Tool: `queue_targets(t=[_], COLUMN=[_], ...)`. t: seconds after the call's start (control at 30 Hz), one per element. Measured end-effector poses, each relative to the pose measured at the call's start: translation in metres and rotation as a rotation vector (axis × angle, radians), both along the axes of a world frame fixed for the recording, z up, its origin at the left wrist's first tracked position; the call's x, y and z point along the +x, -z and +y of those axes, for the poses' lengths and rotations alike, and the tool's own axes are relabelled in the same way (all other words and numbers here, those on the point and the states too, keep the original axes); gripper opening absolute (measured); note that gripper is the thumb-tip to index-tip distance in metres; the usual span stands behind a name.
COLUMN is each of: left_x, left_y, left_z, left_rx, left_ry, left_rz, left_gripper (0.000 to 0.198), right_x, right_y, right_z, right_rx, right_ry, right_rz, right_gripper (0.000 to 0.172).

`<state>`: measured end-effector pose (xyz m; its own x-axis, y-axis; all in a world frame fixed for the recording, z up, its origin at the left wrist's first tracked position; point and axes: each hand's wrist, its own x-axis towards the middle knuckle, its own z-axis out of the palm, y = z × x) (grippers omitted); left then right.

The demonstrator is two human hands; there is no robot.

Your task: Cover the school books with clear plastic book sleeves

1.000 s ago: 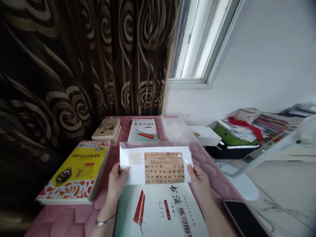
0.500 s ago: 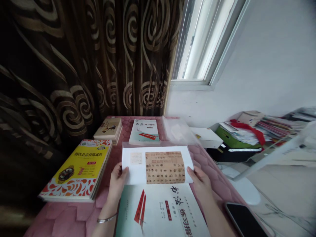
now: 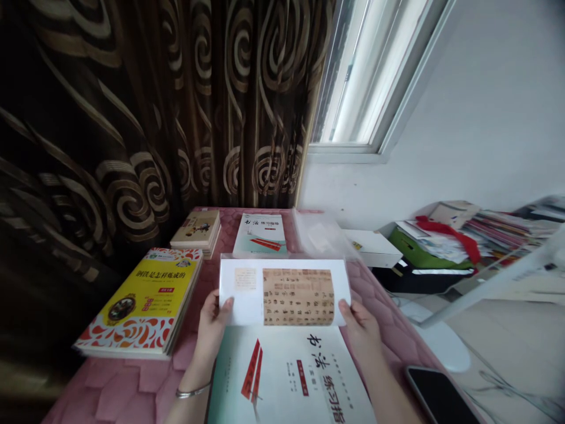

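A calligraphy workbook (image 3: 286, 377) with a white and pale green cover and red strips lies in front of me. Above its cover stands a white flap (image 3: 241, 309) printed with a brown old manuscript, and a thin clear plastic edge shows along its top. My left hand (image 3: 214, 318) pinches the flap's left edge, thumb on the printed face; a silver bracelet circles that wrist. At the right edge my right hand (image 3: 361, 324) grips the same flap, thumb in front. The fingers behind it are mostly hidden.
A pink quilted table (image 3: 119, 388) carries a yellow book stack (image 3: 145, 294), small brown books (image 3: 196, 228), another workbook (image 3: 260, 234), clear plastic sheets (image 3: 320, 232), a white box (image 3: 375, 247) and a phone (image 3: 441, 394). A white stand (image 3: 445, 347) stands to the right.
The view has shifted slightly, so the surroundings sit a little further right. The flap looks a bit shorter, tilted slightly; both hands keep the same hold on its edges.
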<state>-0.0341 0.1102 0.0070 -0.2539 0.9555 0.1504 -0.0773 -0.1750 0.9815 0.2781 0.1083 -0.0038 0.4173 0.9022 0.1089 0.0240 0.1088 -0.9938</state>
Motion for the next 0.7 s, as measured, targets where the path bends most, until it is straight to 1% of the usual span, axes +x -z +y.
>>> queue_targets(t=[0.07,0.17,0.3,0.4,0.47,0.6,0.7], left_x=[-0.001,-0.002,-0.001,-0.001,0.0,0.0,0.0], left_y=[0.0,0.003,0.009,0.011,0.012,0.009,0.007], left_z=[-0.001,0.001,0.006,0.007,0.007,0.005,0.003], left_rx=[-0.022,-0.024,-0.009,-0.007,-0.012,-0.01,-0.021], left_ry=[0.019,-0.022,-0.033,-0.035,-0.048,-0.069,-0.033], left_rz=[-0.014,-0.018,-0.02,-0.01,0.008,0.019,0.001], left_gripper=[0.039,0.041,0.038,0.036,0.036,0.036,0.038], right_x=[-0.004,-0.007,-0.004,-0.001,-0.002,-0.009,-0.012], right_y=[-0.009,-0.014,-0.007,-0.003,-0.006,-0.018,-0.021], right_z=[-0.002,-0.004,-0.003,-0.003,-0.003,-0.005,-0.005], right_rx=[-0.016,-0.034,-0.008,0.001,-0.008,-0.031,-0.046], right_ry=[0.034,0.053,-0.006,-0.044,-0.029,0.05,0.068], right_rz=[-0.065,-0.079,0.019,0.027,-0.011,-0.081,-0.096], right_gripper=[0.05,0.054,0.047,0.044,0.046,0.051,0.051])
